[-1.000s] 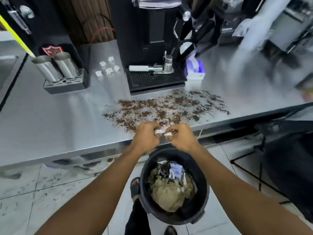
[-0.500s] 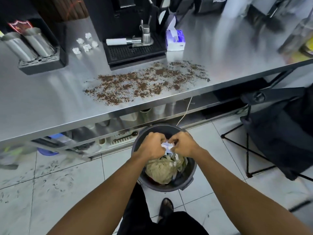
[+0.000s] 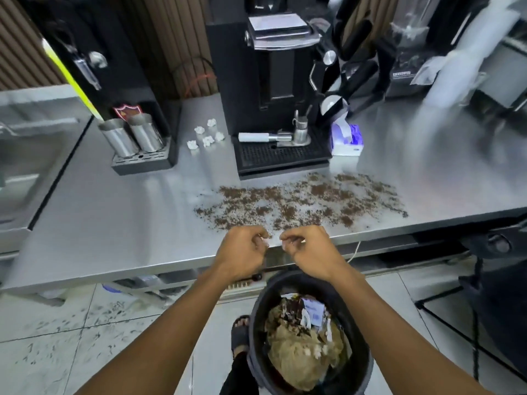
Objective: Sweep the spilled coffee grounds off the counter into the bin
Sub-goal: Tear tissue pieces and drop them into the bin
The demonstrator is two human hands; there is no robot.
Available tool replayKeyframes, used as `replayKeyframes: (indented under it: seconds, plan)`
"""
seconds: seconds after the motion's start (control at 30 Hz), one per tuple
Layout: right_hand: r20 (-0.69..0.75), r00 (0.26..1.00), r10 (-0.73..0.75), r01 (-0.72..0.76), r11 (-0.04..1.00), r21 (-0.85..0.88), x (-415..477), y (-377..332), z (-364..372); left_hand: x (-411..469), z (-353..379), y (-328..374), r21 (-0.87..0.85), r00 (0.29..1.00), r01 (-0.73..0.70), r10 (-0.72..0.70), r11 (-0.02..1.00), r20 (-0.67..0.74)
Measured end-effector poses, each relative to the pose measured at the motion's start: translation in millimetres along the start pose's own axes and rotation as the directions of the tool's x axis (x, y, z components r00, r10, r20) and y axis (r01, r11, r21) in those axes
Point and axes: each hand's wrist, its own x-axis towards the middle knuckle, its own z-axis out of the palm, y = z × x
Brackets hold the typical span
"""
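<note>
Brown coffee grounds (image 3: 299,203) lie scattered across the front of the steel counter (image 3: 114,223), ahead of the coffee machine. My left hand (image 3: 245,250) and my right hand (image 3: 309,249) hover side by side at the counter's front edge, a small gap between them, just short of the grounds. Both have curled fingers; only a tiny white speck shows at the fingertips. The black round bin (image 3: 359,366) stands on the floor below my right forearm, filled with brownish waste and paper scraps.
A black coffee machine (image 3: 271,81) with a drip tray and portafilter (image 3: 265,136) stands behind the spill. A tissue box (image 3: 346,138) sits to its right, crumpled white bits (image 3: 205,136) and two metal cups (image 3: 131,135) to its left. A dark stand (image 3: 499,295) is at the floor's right.
My hands rose from inside the bin's mouth to the counter edge and moved apart. The white tissue they gripped is no longer between them.
</note>
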Motion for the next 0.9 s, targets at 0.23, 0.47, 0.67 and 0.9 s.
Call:
replayKeyframes:
  seconds: [0.23,0.47,0.67,0.9]
  plan:
    - [-0.060,0.989,-0.135,0.133,0.991,-0.033,134,-76,19,108,-85,-66,-0.011,0.986,-0.015,0.012,1.000,-0.166]
    - [-0.035,0.977,-0.212,0.203,0.962,-0.182,287,-96,60,223,-126,-162,0.022,0.981,0.059,-0.054,0.998,-0.187]
    - [0.047,0.980,-0.195,0.200,0.926,-0.319,379,-119,90,300,-130,-224,0.156,0.989,0.090,-0.069,0.984,-0.133]
    - [0.095,0.973,-0.209,0.229,0.857,-0.462,429,-114,112,320,-118,-248,0.189,0.982,0.119,-0.088,0.975,-0.167]
